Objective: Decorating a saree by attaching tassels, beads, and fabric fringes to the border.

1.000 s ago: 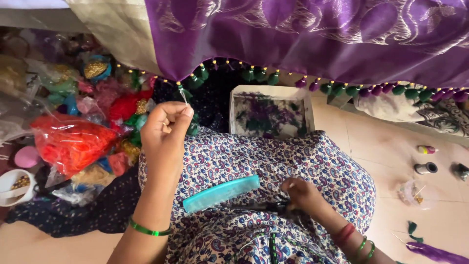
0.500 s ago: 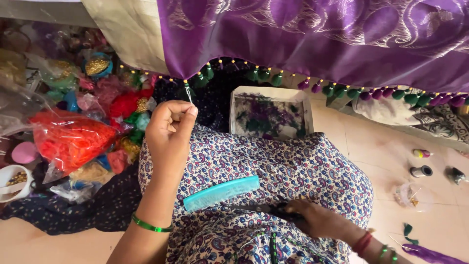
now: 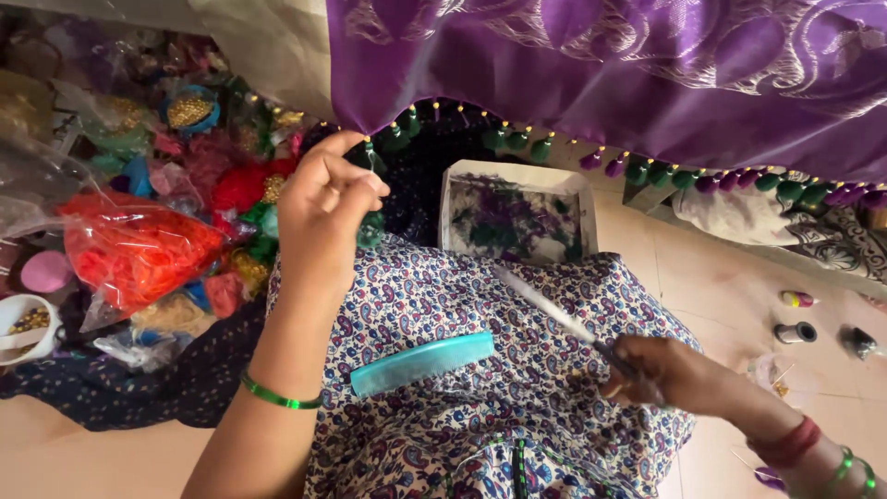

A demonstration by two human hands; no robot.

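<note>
left hand (image 3: 323,208) pinches a small green tassel (image 3: 370,152) at the purple silk cloth's (image 3: 601,74) hem; right hand (image 3: 661,370) grips a thin grey hook tool (image 3: 554,314).

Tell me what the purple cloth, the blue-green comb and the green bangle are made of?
The purple cloth looks like silk or satin: it shines softly and falls in folds. The comb on the lap seems to be plastic, smooth and slightly see-through. The green bangle on the left wrist glints like glass or shiny metal; I cannot tell which.
</note>
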